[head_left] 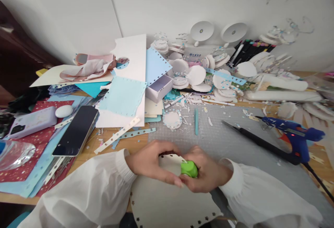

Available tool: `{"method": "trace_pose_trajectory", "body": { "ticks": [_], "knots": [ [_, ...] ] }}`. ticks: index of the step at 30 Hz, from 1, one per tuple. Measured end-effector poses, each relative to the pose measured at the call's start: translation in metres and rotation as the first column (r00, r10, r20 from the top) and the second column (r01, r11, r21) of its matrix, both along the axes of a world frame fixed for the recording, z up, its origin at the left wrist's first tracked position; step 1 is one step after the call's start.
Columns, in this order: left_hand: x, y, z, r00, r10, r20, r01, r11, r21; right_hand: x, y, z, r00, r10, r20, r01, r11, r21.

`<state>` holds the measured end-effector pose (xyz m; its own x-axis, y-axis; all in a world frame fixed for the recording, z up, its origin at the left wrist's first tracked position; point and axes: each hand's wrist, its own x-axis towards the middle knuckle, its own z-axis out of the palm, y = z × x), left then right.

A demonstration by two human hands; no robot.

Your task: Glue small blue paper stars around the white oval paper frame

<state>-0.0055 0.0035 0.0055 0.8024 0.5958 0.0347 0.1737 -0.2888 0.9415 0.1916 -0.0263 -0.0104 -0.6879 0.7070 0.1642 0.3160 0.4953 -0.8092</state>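
You are punching star holes along the edge of the pale paper sheet (169, 200). Both hands meet over the green punch (189, 169) at the sheet's top edge: left hand (151, 162) steadying, right hand (208, 174) squeezing. Next, I judge, slide the punch along the unpunched rim.

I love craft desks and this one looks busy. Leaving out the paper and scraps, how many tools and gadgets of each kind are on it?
Green paper punch, held by both the left hand and the right hand: 1
Blue glue gun: 1
Phones, one dark, one in a lilac case: 2
Round white lamps: 2
Total: 6
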Motion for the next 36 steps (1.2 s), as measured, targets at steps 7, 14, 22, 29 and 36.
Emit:
{"method": "trace_pose_trajectory", "body": {
  "ticks": [7,14,22,29,36],
  "knots": [
    [0.002,0.0,-0.004,0.999,-0.022,0.037,0.02,0.999,0.044,-0.005,-0.002,-0.005,0.999,-0.045,-0.003,0.045,0.998,0.046],
    [0.0,0.0,-0.007,0.993,-0.081,0.09,0.069,0.989,0.13,-0.006,-0.002,-0.002,0.996,-0.036,0.078,0.029,0.996,0.084],
    [0.0,0.001,-0.002,0.999,0.024,-0.021,-0.024,1.0,0.004,-0.002,0.003,0.0,0.996,-0.016,0.082,0.013,0.999,0.04],
    [-0.001,0.003,-0.001,1.0,0.012,0.006,-0.011,1.0,-0.027,0.002,0.002,0.001,0.997,-0.029,0.078,0.03,0.999,-0.021],
    [-0.005,0.003,-0.006,0.999,-0.039,0.022,0.039,0.999,-0.015,0.005,0.007,0.001,0.985,-0.129,0.118,0.128,0.992,0.023]
  ]
}}
